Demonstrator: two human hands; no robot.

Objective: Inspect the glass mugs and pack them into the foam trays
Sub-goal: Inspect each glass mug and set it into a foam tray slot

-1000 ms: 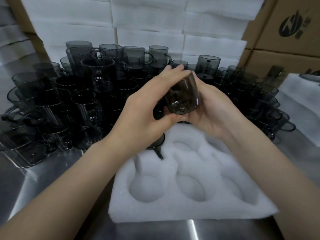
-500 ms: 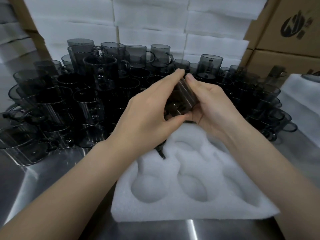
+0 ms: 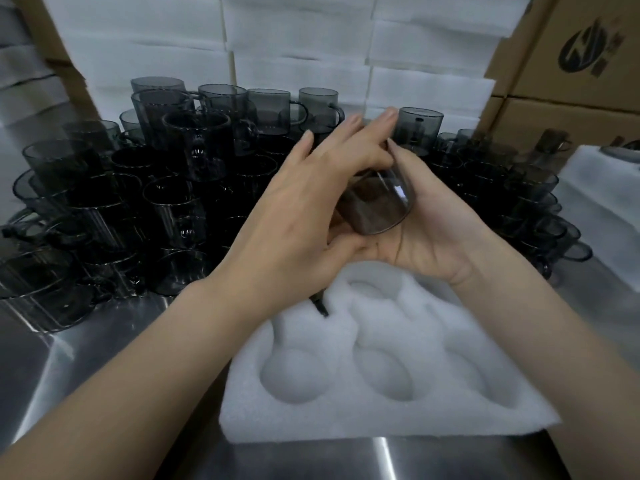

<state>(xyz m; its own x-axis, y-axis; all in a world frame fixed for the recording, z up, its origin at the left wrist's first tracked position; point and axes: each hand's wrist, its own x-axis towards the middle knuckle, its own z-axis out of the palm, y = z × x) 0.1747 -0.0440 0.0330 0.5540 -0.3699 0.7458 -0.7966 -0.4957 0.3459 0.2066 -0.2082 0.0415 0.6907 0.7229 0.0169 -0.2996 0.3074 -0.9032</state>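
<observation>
Head cam, going left to right: a big pile of mugs [image 3: 104,209], smoky grey glass, is stacked on the steel table [image 3: 86,358], close enough to grab the next one.

The left hand [image 3: 304,216] lies over the top of the mug [image 3: 377,202] being checked, fingers long across it and thumb tucked under. The right hand [image 3: 436,233] cups it from below. So both hands are clamped on that one mug, tipped on its side in the air, I'd guess so light passes through and flaws show.

Right under it sits the foam tray [image 3: 381,420], pockets up. A dark handle [image 3: 320,306] pokes out near its back-left pocket, the rest hidden by the wrist.

More mugs [image 3: 519,202] and cardboard boxes [image 3: 571,64] are off to the right.
</observation>
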